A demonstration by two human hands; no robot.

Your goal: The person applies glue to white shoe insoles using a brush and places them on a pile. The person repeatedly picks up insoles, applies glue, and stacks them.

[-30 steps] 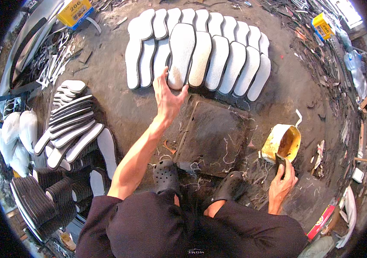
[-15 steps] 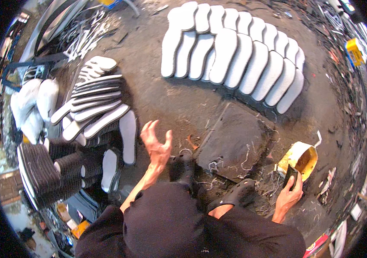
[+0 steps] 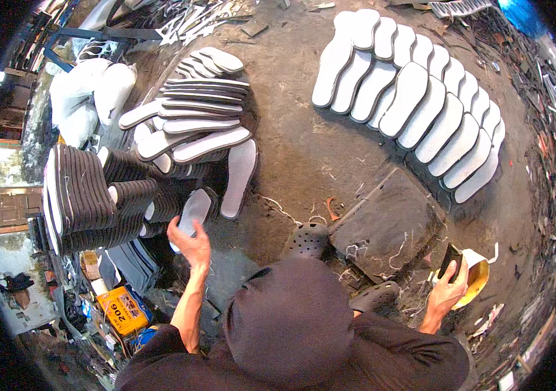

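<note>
At the left, my left hand (image 3: 191,247) lies over the near end of a pale, dark-edged shoe insole (image 3: 197,207), with fingers and thumb at its sides. That insole lies on others beside a large stack of black-edged insoles (image 3: 82,192). Farther away, more white-topped insoles (image 3: 199,124) lie in a loose, overlapping pile. My right hand (image 3: 448,287) grips a thin black flat piece (image 3: 449,257) at the right. It is held against the near side of a white and yellow tub (image 3: 478,277), whose inside is mostly hidden from me.
Overlapping rows of white insoles (image 3: 414,104) cover the ground ahead to the right. A dark square slab (image 3: 388,221) lies before my black clogs (image 3: 307,241), with stringy scraps around it. White bags (image 3: 79,98) stand far left, and a yellow box (image 3: 121,309) lies near left.
My left hand has moved left and down from open air onto the insole. My right hand still holds the black piece by the tub. The view has shifted, so the scene sits farther right.
</note>
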